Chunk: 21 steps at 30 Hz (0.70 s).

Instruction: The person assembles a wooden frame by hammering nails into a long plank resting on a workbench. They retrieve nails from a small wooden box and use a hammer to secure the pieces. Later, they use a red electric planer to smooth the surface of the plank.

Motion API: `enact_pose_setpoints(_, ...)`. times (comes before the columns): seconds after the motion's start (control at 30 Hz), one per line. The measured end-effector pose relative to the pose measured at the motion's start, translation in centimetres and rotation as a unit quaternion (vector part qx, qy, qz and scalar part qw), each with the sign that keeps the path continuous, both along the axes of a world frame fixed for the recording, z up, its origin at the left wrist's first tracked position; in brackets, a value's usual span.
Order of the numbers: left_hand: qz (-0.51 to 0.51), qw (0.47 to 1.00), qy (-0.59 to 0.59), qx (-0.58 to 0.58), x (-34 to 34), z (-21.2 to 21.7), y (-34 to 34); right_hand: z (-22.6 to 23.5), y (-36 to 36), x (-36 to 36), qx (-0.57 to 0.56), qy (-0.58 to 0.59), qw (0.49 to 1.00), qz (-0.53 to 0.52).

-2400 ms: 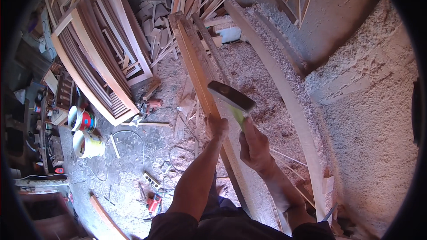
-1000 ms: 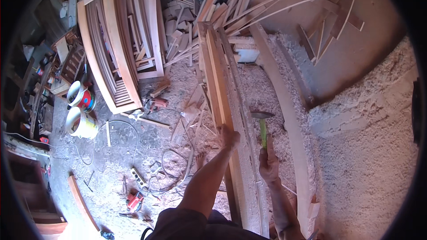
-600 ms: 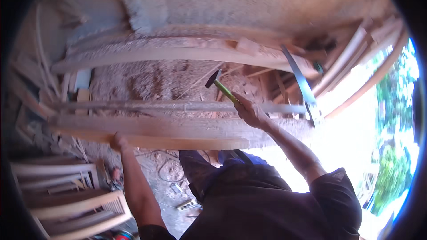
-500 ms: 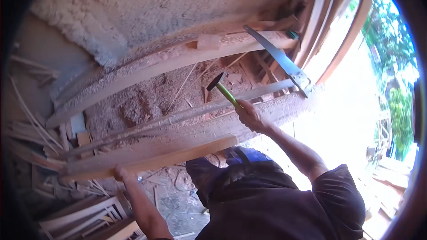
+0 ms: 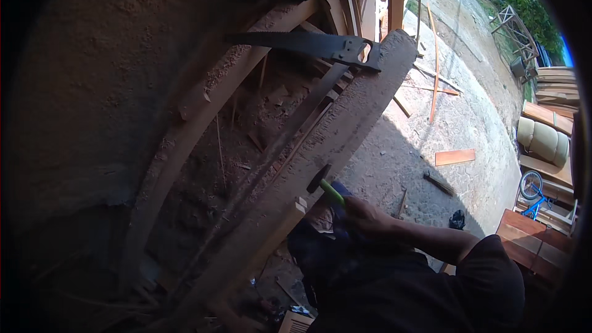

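Observation:
My right hand [image 5: 365, 217] grips a hammer with a green handle [image 5: 332, 192]. Its dark head [image 5: 317, 179] touches the near edge of a long, rough plank [image 5: 351, 117] that runs from the lower left up to the upper right. A small wooden block [image 5: 298, 205] sticks out of the plank just below the hammer. A handsaw [image 5: 308, 43] lies across the plank's far end and a curved wooden beam [image 5: 185, 142]. A dim shape by the plank's low end [image 5: 227, 318] may be my left hand; it is too dark to be sure.
Sawdust and thin offcuts [image 5: 246, 142] fill the gap between the beams. A rough, dark wall [image 5: 92, 86] rises on the left. On the sunlit ground to the right lie a board [image 5: 455, 157] and slats; a blue bicycle [image 5: 533, 188], cushions [image 5: 546, 139] and stacked boards [image 5: 555, 80] stand further off.
The view has swung round to the right and now faces the sunlit yard. The hammer has come down from above the beams to the plank's near edge. My left arm has dropped out of clear sight.

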<state>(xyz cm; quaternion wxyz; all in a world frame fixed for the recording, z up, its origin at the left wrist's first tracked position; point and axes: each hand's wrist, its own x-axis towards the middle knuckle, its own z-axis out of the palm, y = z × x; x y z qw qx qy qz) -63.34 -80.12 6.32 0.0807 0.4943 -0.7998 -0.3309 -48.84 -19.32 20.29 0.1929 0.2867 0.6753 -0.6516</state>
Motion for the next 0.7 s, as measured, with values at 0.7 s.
enact_pose_setpoints(0.7, 0.014, 1.0, -0.003, 0.018, 3.2, 1.2, -0.2, -5.1, -5.0, -5.0, -0.024, 0.013, 0.999, 0.017)
